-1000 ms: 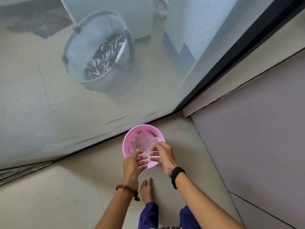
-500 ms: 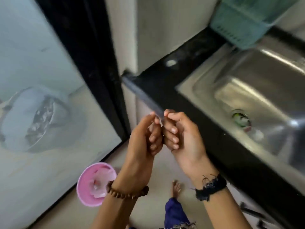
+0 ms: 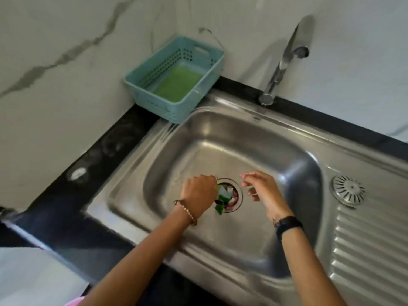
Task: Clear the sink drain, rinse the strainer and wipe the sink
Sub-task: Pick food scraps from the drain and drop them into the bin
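The steel sink point(image 3: 198, 133) has its round drain point(image 3: 229, 196) full of green, white and pink scraps point(image 3: 226, 195). My left hand point(image 3: 199, 193) is at the drain's left edge with its fingers curled down into the scraps and the fingertips hidden. My right hand point(image 3: 260, 191) hovers just right of the drain, fingers loosely curled, holding nothing. The round metal strainer point(image 3: 348, 193) lies on the ribbed drainboard to the right of the basin.
A teal plastic basket point(image 3: 176, 85) with a green sponge point(image 3: 178, 85) sits at the sink's back left corner. The tap point(image 3: 284, 60) reaches over the back rim. Black counter point(image 3: 92, 164) borders the left, and a pink tub edge point(image 3: 74, 302) shows at the bottom.
I have turned from the pink tub on the floor to the sink. Both hands have come apart and moved down into the basin, the left onto the scraps in the drain.
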`<act>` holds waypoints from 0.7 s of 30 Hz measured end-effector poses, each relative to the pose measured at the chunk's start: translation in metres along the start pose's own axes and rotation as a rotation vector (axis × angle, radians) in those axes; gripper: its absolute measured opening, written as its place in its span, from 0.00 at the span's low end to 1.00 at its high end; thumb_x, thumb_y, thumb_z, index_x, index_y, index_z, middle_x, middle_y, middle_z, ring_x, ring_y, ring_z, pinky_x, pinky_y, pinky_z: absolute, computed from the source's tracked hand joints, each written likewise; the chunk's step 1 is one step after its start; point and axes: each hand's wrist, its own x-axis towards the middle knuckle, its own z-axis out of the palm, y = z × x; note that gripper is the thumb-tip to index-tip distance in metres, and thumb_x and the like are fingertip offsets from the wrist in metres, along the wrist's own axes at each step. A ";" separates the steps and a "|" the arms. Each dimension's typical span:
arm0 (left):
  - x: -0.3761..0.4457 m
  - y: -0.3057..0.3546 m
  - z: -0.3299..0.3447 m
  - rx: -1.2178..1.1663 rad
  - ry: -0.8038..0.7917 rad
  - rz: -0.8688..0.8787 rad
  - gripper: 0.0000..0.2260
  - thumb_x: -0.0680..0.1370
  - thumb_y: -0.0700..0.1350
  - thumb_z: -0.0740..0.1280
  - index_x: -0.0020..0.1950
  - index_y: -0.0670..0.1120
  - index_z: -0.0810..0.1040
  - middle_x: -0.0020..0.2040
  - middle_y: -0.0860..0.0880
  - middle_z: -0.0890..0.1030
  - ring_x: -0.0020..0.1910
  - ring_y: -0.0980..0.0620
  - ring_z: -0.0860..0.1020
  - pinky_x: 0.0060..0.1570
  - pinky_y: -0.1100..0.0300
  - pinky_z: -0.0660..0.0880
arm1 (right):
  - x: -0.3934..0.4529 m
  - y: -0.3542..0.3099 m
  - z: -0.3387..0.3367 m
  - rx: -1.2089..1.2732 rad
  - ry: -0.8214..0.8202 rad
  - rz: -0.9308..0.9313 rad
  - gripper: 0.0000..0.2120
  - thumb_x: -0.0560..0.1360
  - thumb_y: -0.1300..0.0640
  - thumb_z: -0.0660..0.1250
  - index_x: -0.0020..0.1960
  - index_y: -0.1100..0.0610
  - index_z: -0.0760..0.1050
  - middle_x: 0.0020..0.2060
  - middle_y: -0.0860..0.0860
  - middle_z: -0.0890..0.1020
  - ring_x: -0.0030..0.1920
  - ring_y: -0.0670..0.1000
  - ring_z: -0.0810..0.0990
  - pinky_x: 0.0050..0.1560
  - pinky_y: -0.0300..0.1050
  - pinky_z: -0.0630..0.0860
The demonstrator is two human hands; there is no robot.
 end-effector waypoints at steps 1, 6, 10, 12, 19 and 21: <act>0.012 0.002 0.012 0.165 -0.027 0.035 0.11 0.79 0.42 0.57 0.55 0.43 0.75 0.54 0.42 0.81 0.52 0.42 0.80 0.48 0.54 0.75 | 0.016 0.010 -0.005 0.004 -0.001 0.068 0.06 0.76 0.60 0.63 0.41 0.54 0.76 0.34 0.50 0.80 0.28 0.44 0.72 0.23 0.30 0.68; 0.059 0.006 0.062 0.277 -0.127 0.083 0.11 0.78 0.40 0.59 0.59 0.43 0.73 0.59 0.42 0.76 0.57 0.42 0.77 0.51 0.51 0.74 | 0.067 0.066 0.002 -0.341 0.022 0.130 0.07 0.74 0.58 0.64 0.46 0.58 0.80 0.47 0.57 0.83 0.44 0.56 0.80 0.44 0.48 0.76; 0.080 -0.001 0.086 0.356 -0.170 0.069 0.17 0.77 0.42 0.62 0.66 0.46 0.69 0.64 0.43 0.69 0.61 0.43 0.72 0.53 0.51 0.74 | 0.079 0.092 0.020 -0.725 -0.010 0.167 0.15 0.76 0.49 0.62 0.51 0.59 0.79 0.49 0.57 0.83 0.49 0.58 0.81 0.44 0.46 0.74; 0.085 -0.005 0.093 0.417 -0.173 0.074 0.14 0.78 0.41 0.61 0.64 0.45 0.70 0.63 0.42 0.70 0.61 0.43 0.72 0.53 0.52 0.74 | 0.077 0.103 0.029 -0.842 -0.012 0.132 0.15 0.75 0.49 0.63 0.53 0.59 0.77 0.50 0.57 0.83 0.50 0.58 0.81 0.44 0.44 0.73; 0.084 -0.020 0.106 0.337 -0.214 0.090 0.12 0.79 0.42 0.60 0.62 0.43 0.70 0.60 0.43 0.76 0.57 0.43 0.77 0.53 0.52 0.74 | 0.073 0.108 0.031 -0.830 0.007 0.070 0.11 0.76 0.59 0.61 0.54 0.62 0.77 0.50 0.59 0.82 0.49 0.59 0.81 0.40 0.43 0.72; 0.083 -0.020 0.107 0.226 -0.199 0.083 0.19 0.78 0.45 0.61 0.67 0.45 0.64 0.61 0.43 0.76 0.57 0.43 0.77 0.53 0.51 0.74 | 0.071 0.106 0.027 -0.755 0.025 0.059 0.11 0.76 0.59 0.61 0.53 0.62 0.78 0.49 0.60 0.83 0.48 0.59 0.81 0.40 0.43 0.72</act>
